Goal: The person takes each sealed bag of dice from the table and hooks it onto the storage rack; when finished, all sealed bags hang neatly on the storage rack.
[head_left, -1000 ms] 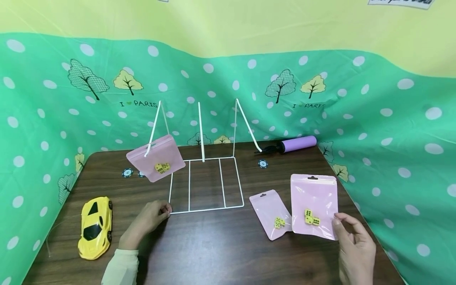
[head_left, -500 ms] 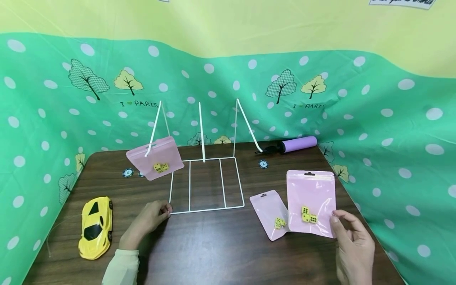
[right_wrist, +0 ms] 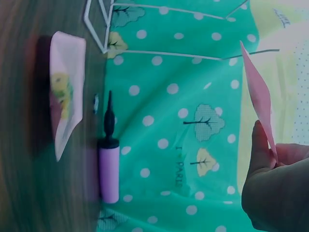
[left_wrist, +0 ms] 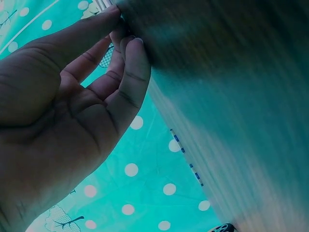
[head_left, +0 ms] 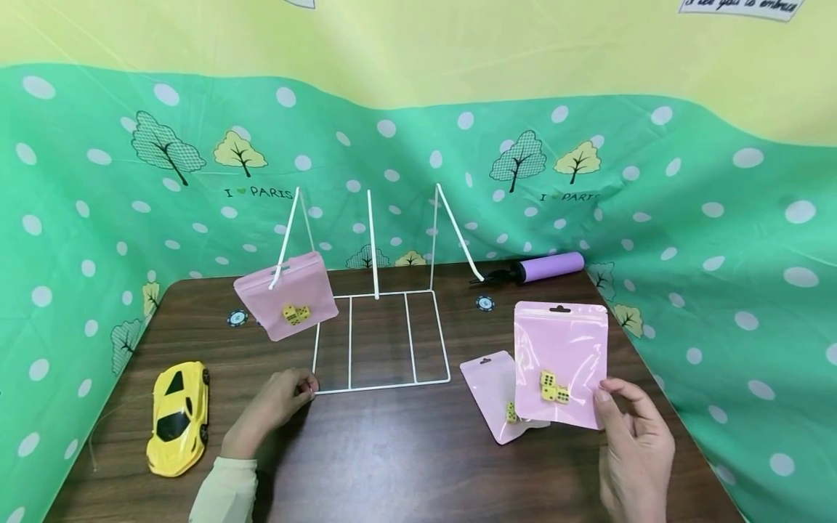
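Note:
My right hand [head_left: 636,447] pinches the right edge of a pink zip pouch [head_left: 569,341], held upright above the table with yellow dice showing inside. In the right wrist view this pouch [right_wrist: 258,92] appears edge-on between thumb and fingers. Partly behind it, a second pink pouch [head_left: 487,385] with dice lies on the table. At the front left corner of a white wire rack [head_left: 379,387], my left hand [head_left: 277,399] pinches the frame. A third pink pouch [head_left: 310,287] with dice hangs from the rack's left arm; the middle and right arms [head_left: 460,232] are bare.
A yellow toy car [head_left: 178,420] stands left of my left hand. A purple hand pump [head_left: 549,267] lies at the back right near the polka-dot cloth. Poker chips [head_left: 485,303] lie on the dark wooden table [head_left: 405,465].
My right hand has moved left and slightly up with its pouch, which now covers more of the pouch on the table. My left hand has stayed on the rack corner.

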The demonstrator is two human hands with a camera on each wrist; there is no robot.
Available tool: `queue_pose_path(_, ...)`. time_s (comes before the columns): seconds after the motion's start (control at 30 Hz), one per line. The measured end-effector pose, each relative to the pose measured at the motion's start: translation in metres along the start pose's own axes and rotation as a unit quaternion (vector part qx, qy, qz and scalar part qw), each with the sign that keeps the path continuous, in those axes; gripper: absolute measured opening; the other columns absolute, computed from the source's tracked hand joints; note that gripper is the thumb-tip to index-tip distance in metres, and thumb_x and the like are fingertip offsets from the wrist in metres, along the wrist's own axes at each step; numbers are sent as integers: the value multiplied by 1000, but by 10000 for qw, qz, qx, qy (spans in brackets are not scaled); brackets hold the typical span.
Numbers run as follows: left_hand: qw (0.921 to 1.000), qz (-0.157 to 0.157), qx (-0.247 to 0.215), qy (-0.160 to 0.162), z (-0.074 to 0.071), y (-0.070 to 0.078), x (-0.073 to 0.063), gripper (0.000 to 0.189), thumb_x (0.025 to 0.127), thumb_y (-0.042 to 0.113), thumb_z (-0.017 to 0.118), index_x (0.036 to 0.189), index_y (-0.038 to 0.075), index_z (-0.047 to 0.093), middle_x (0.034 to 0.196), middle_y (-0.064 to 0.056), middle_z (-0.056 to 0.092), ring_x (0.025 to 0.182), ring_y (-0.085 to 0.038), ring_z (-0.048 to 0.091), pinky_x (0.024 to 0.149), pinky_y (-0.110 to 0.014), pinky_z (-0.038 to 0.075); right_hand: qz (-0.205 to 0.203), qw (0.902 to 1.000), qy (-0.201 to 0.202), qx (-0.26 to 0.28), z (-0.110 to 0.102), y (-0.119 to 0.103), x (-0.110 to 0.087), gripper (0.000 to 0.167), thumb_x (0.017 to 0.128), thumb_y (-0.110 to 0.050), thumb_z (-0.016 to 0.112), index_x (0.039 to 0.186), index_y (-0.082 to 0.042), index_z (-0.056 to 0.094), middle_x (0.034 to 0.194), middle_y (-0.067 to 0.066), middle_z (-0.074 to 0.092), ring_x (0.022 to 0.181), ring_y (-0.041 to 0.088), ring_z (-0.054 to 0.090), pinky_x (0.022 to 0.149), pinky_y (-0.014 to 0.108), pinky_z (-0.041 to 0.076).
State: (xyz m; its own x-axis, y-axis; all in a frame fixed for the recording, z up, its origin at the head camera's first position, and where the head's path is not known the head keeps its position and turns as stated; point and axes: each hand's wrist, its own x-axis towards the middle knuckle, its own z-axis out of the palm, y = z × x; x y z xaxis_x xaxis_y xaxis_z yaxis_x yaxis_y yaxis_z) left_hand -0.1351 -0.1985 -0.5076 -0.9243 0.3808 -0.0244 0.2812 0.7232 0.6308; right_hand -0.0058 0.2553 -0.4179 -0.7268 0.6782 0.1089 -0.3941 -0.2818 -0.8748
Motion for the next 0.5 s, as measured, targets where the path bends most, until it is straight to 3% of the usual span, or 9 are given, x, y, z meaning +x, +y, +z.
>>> queue_pose_path(0.13, 10000, -69, 37, -7, 0, 1, 1, 16, 95, -5, 76, 91, 9, 69, 79, 4, 64, 74, -12, 55, 69, -34, 49, -175, 9982, -226, 527, 4, -1, -3, 17, 97, 24, 62, 113, 23, 65, 66, 14, 62, 43, 7, 42, 40, 17, 38)
queue_pose_path(0.3, 9999, -86, 88, -29, 0, 2, 1, 15, 95, -5, 75, 90, 7, 68, 79, 4, 63, 73, -12, 55, 69, -34, 49, -335, 9915, -561, 1124, 12, -1, -6, 19, 97, 26, 59, 116, 26, 62, 87, 22, 67, 52, 11, 57, 58, 21, 57)
queue_pose_path(0.4, 9999, -138, 66, -40, 1, 3, 1, 16, 95, -6, 75, 90, 7, 68, 79, 3, 63, 73, -13, 55, 69, -34, 49, -416, 9863, -810, 1373, 17, -2, -7, 19, 97, 26, 57, 116, 27, 61, 97, 24, 69, 60, 14, 66, 67, 27, 61)
queue_pose_path(0.5, 9998, -163, 67, -32, 0, 4, 1, 17, 95, -6, 75, 90, 8, 68, 79, 3, 63, 74, -13, 56, 69, -34, 50, -443, 9837, -943, 1464, 21, -3, -8, 20, 98, 27, 56, 116, 25, 63, 86, 23, 69, 58, 12, 65, 66, 26, 61)
